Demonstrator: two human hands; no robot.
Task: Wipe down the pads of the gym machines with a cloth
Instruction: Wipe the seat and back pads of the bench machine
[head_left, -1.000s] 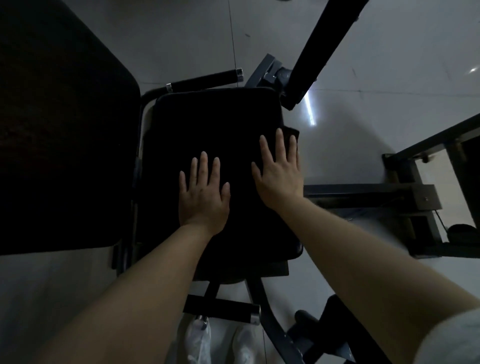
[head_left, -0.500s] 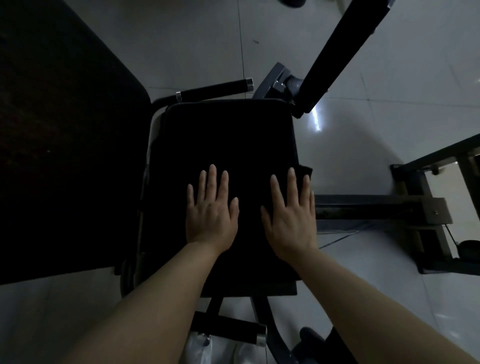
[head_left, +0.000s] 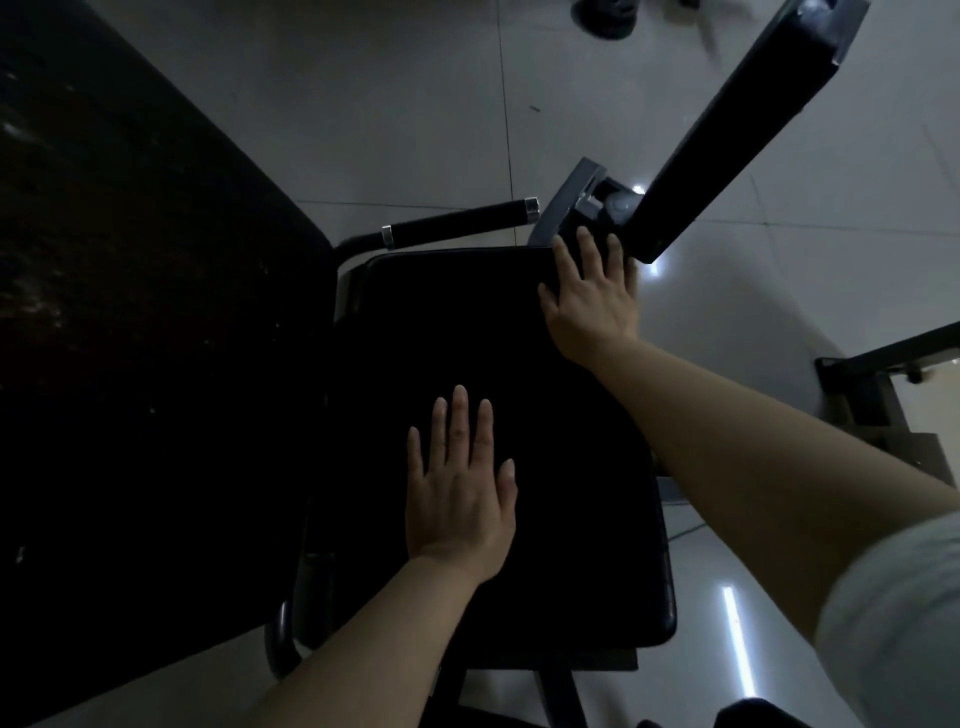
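A large black back pad (head_left: 130, 338) fills the left side, and no brand, label or writing can be read on anything. Beside it lies the black seat pad (head_left: 467, 332), where the left hand (head_left: 460, 493) rests flat with fingers (head_left: 460, 415) spread, gripping nothing. The right hand (head_left: 592, 299) lies flat at the pad's far right corner below a grey machine arm (head_left: 727, 124), fingers extended; the cloth cannot be made out against the dark pad.

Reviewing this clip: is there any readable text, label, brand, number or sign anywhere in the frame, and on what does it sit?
None: no word, label, brand, number or sign can be read.
The seat pad, the large pad beside it, the machine arm and the floor are dim and show no print.
Both the left hand and right hand lie flat, open.
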